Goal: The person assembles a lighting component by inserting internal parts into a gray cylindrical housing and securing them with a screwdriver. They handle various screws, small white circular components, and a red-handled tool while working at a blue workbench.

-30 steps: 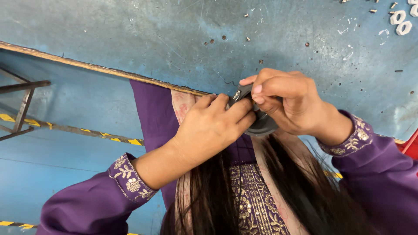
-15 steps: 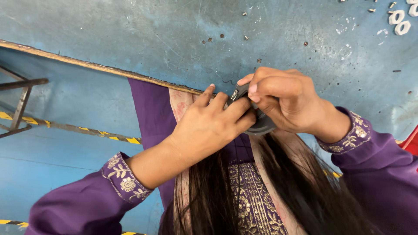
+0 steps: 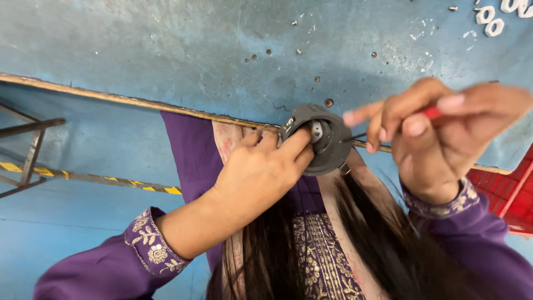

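I see my left hand (image 3: 260,172) closed on a round dark grey fitting (image 3: 321,138), fingers wrapped over its rim at about eight o'clock, the index finger reaching into the open middle. The fitting sits at the near edge of the blue counter (image 3: 166,44), just past centre of the view, half over the edge. It is a short ring, so it has no real long axis; its open face is turned up toward me and a little to three o'clock, with a small metal part showing inside.

My right hand (image 3: 438,136) is at three o'clock of the fitting, fingers pinched shut around a thin red-handled tool (image 3: 431,113). The hand is blurred. The tool's long axis runs roughly from two o'clock down to eight o'clock, and a thin dark tip (image 3: 358,136) points at the ring's right side; whether it touches I cannot tell.

At one o'clock, far across the counter, lie a few white nuts (image 3: 493,22), well apart from the work. A red crate (image 3: 508,194) sits at four o'clock, below the counter edge. Small screws (image 3: 295,23) dot the counter at twelve.
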